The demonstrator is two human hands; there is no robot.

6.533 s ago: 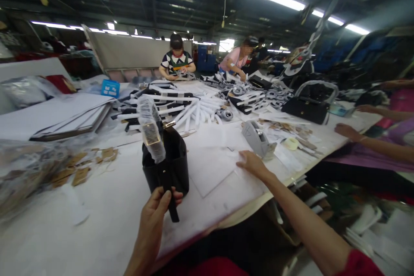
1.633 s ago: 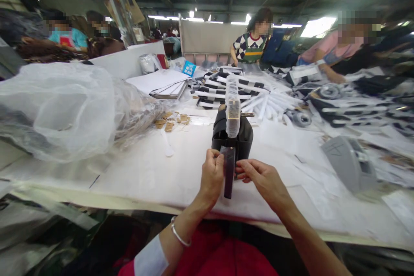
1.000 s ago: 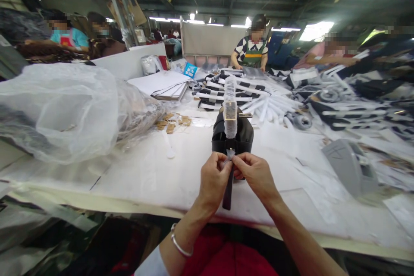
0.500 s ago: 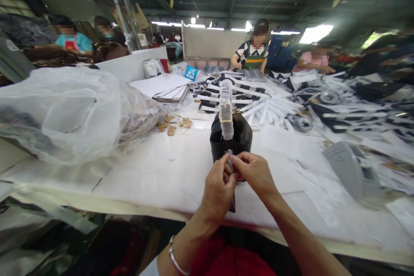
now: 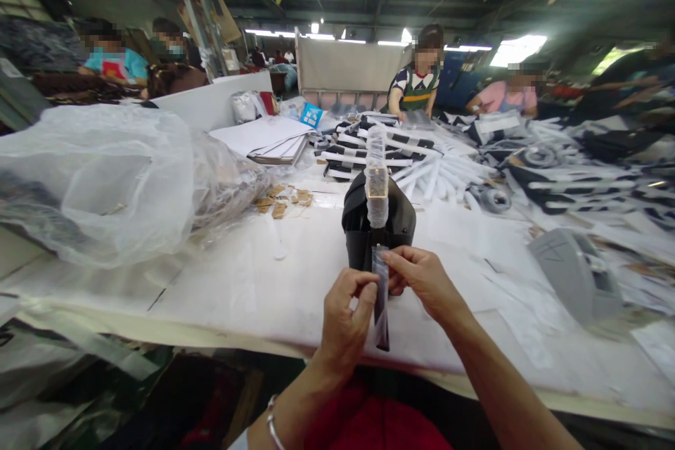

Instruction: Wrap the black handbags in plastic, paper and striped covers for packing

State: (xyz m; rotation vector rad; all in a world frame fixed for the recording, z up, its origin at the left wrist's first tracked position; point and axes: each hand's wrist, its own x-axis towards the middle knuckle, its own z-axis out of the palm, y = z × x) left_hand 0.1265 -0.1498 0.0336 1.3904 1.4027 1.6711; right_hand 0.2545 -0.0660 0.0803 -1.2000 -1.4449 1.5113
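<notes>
Black strap (image 5: 381, 311) is pinched in right hand (image 5: 428, 285), left hand (image 5: 344, 320) beside it, hold unclear

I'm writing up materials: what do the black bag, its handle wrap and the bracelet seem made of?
Bag: smooth leather or imitation, judging by its soft sheen.
Wrap: likely plastic film, crinkled and translucent.
Bracelet: probably polished metal, silvery with bright highlights.

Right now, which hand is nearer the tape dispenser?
The right hand, on the side of the strap facing the tape dispenser; the left hand is farther, across the strap.
</notes>
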